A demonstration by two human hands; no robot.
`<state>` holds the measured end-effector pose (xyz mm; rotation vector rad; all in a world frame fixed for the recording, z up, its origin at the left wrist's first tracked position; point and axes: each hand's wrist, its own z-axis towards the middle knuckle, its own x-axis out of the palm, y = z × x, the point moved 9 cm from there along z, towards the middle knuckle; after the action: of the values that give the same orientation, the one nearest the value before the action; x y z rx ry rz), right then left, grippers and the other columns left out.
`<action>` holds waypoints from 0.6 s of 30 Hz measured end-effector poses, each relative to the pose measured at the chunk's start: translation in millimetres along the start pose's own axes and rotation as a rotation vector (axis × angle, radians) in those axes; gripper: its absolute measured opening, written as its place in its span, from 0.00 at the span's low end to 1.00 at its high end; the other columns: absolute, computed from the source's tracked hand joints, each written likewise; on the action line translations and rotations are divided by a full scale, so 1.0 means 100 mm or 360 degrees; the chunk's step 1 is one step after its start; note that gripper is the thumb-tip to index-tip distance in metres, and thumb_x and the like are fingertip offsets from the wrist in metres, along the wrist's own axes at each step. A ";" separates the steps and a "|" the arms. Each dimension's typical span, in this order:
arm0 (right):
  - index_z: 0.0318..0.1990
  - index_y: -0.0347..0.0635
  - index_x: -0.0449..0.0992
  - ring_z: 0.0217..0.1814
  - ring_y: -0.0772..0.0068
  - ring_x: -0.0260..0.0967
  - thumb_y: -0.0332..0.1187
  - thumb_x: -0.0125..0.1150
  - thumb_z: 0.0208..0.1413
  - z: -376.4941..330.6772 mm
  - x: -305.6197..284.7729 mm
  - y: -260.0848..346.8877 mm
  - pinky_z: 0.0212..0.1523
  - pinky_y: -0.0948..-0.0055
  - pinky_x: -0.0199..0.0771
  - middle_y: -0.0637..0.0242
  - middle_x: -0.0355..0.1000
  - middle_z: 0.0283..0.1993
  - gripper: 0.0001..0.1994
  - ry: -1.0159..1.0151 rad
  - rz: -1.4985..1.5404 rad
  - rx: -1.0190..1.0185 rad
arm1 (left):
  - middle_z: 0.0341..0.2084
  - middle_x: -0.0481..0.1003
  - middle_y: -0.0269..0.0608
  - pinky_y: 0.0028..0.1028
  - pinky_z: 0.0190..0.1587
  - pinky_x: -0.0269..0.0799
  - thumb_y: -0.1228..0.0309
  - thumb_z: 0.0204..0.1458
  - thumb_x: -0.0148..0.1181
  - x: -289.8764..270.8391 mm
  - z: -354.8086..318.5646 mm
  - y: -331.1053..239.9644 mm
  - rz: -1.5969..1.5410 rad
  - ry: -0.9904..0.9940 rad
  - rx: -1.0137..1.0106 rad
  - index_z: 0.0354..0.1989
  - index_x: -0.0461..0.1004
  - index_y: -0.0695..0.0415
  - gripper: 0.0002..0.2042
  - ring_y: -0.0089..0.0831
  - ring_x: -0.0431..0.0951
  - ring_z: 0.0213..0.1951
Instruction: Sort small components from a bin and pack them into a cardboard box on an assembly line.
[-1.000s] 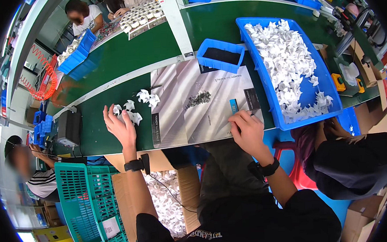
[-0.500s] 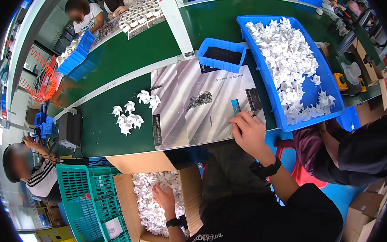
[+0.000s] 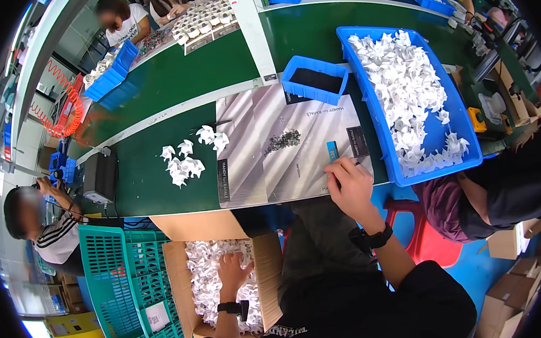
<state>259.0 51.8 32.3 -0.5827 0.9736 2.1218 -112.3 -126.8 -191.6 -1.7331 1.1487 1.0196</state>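
Observation:
My left hand [image 3: 232,275] is down in an open cardboard box [image 3: 268,274] full of white, pointed, petal-like pieces [image 3: 206,284]. Its thumb stands apart from the fingers, whose tips are partly hidden among the pieces; I make out nothing gripped. At the near edge of a printed sheet [image 3: 242,164] on the bench, my right hand [image 3: 352,185] rests with loosely bent fingers, thumb apart, and no held thing visible. Beyond it on the sheet lies a heap of small dark bits [image 3: 283,141]. Several loose white pieces [image 3: 185,169] lie on the green bench to the left.
A large blue tray [image 3: 434,158] of white pieces stands to the right, beside a small blue bin [image 3: 315,94] with dark contents. Green crates [image 3: 106,259] flank the box. A black device [image 3: 99,179] sits at the bench's left. Co-workers sit around; one person's maroon clothing [image 3: 443,208] is close right.
My left hand has turned and pushed further right among the white pieces in the box, its fingers now less visible. My right hand stays at the sheet's edge. The view has shifted slightly.

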 end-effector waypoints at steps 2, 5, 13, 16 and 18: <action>0.32 0.48 0.75 0.31 0.58 0.69 0.26 0.60 0.42 0.01 0.01 0.00 0.29 0.64 0.70 0.69 0.69 0.34 0.07 0.0013 -0.0004 -0.0004 | 0.52 0.68 0.53 0.55 0.51 0.66 0.46 0.38 0.67 0.00 -0.01 -0.11 0.0034 -0.0042 0.0190 0.64 0.56 0.45 0.43 0.58 0.63 0.57; 0.30 0.46 0.76 0.28 0.59 0.68 0.24 0.61 0.44 0.04 -0.03 0.02 0.28 0.66 0.68 0.68 0.69 0.31 0.05 -0.0037 0.0002 -0.0019 | 0.51 0.68 0.55 0.53 0.51 0.67 0.47 0.37 0.67 0.16 0.27 -0.10 0.0074 0.0137 0.0050 0.65 0.55 0.45 0.44 0.58 0.64 0.56; 0.30 0.45 0.75 0.29 0.59 0.68 0.24 0.61 0.45 0.02 -0.03 0.01 0.28 0.65 0.68 0.68 0.70 0.30 0.04 -0.0032 0.0020 -0.0009 | 0.50 0.68 0.60 0.52 0.50 0.69 0.50 0.36 0.69 0.07 0.21 -0.19 -0.0026 0.0357 0.0064 0.65 0.52 0.46 0.46 0.61 0.67 0.52; 0.30 0.45 0.75 0.29 0.59 0.68 0.25 0.61 0.45 0.02 -0.02 0.00 0.29 0.65 0.69 0.67 0.70 0.30 0.04 -0.0015 0.0014 -0.0001 | 0.50 0.68 0.61 0.53 0.50 0.68 0.51 0.37 0.68 0.07 0.18 -0.23 -0.0004 0.0337 0.0097 0.65 0.51 0.46 0.45 0.62 0.68 0.51; 0.30 0.45 0.75 0.29 0.59 0.68 0.25 0.61 0.46 0.04 -0.01 0.01 0.29 0.65 0.69 0.67 0.70 0.30 0.04 -0.0001 0.0017 -0.0001 | 0.49 0.68 0.61 0.53 0.50 0.68 0.52 0.38 0.68 0.10 0.21 -0.21 0.0074 0.0252 0.0075 0.65 0.51 0.46 0.44 0.62 0.68 0.51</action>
<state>258.4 54.0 35.2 -0.5781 0.9775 2.1314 -93.5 -104.5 -204.4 -1.7822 1.3075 0.8880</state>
